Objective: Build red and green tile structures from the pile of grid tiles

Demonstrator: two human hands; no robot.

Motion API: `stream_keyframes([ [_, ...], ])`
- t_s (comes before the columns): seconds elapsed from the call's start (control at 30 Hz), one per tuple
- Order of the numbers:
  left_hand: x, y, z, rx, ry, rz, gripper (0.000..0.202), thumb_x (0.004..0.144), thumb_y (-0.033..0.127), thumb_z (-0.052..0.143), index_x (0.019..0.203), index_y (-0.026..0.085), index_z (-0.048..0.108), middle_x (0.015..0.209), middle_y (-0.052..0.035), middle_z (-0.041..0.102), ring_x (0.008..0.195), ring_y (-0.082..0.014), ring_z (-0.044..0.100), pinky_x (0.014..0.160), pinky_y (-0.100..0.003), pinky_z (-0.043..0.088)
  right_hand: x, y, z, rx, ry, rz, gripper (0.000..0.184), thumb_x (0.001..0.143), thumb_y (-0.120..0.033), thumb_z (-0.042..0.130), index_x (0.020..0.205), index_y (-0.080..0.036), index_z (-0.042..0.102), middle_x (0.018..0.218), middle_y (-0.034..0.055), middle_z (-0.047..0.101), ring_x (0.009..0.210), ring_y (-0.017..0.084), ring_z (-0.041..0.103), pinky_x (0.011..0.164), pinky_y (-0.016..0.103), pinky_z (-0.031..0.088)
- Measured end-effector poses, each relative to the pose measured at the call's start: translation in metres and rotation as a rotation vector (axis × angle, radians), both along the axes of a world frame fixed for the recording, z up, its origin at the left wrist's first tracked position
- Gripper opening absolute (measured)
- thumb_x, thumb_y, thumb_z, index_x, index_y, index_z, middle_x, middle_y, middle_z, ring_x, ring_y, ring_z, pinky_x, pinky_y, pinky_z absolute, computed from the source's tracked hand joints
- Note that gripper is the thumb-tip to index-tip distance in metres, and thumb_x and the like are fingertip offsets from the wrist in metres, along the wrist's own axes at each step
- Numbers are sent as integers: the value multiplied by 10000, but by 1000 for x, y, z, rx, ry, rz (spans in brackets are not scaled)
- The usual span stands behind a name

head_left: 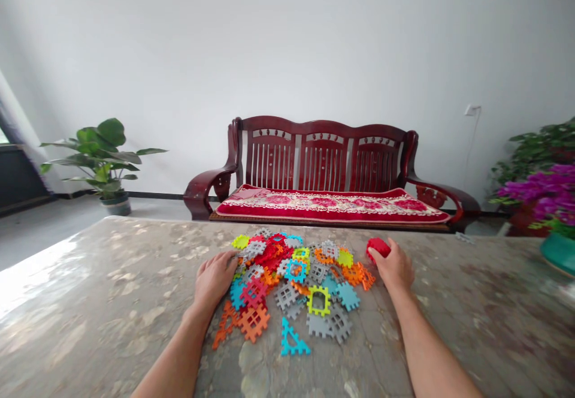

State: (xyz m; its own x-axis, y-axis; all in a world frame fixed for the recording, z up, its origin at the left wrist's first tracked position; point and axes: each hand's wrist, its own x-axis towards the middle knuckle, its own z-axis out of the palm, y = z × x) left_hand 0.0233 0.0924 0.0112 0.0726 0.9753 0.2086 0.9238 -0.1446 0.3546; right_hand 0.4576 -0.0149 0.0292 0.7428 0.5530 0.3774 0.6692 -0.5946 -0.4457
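**Inspector:** Where did the red toothed plastic piece [377, 246] lie?

**Recorder:** On the marbled table top [112, 302], at the far right edge of the heap of coloured plastic interlocking tiles [291, 269]. The right hand [396, 268] gripped it with fingers curled closed around it. The piece sat ahead of the knuckles, on the heap side. It looked like a compact lump and no long axis could be made out.

**Inspector:** And the left hand [216, 278]?

**Recorder:** It was palm down on the heap's left flank, fingertips bent in among grey and red tiles. I could not tell whether they pinched one.

**Inspector:** Which hand was nearer the heap?

**Recorder:** The left, which rested on it. The right met only its edge.

**Inspector:** Counts?

**Recorder:** Two hands, one heap, one red piece held. Along the near edge were one turquoise triangular frame [294, 350], one lime square frame [320, 313] and one orange square tile [254, 321]. The rest overlapped too much for an exact tally.
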Motion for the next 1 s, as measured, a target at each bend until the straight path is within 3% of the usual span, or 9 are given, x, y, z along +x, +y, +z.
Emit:
stream_keyframes([
  [0.33, -1, 1, -1, -5, -9, -6, 402, 941, 391, 342, 1190, 302, 645, 1316, -21, 655, 1264, -225, 543, 1100, -439, 320, 3, -1, -6, 70, 31, -39, 537, 863, -491, 495, 1304, -198, 584, 1207, 118, 675, 1058, 307, 611, 878, 393, 460],
  [0.73, 0, 0, -1, 29, -9, -1, 387, 937, 394, 360, 1158, 317, 669, 1287, -7, 677, 1226, -208, 573, 1083, -391, 342, 7, 1, -13, 206, 98, -11, 640, 816, -507, 526, 1340, -138, 531, 1270, 166, 635, 1099, 312, 601, 917, 398, 450],
  [1.0, 0, -1, 1, 12, -11, -6, 388, 938, 395, 357, 1169, 319, 659, 1289, -10, 672, 1227, -211, 570, 1082, -398, 343, 4, 3, -15, 122, 89, 12, 819, 742, -561, 603, 1419, -130, 442, 1299, 193, 605, 1125, 348, 597, 909, 423, 464],
])
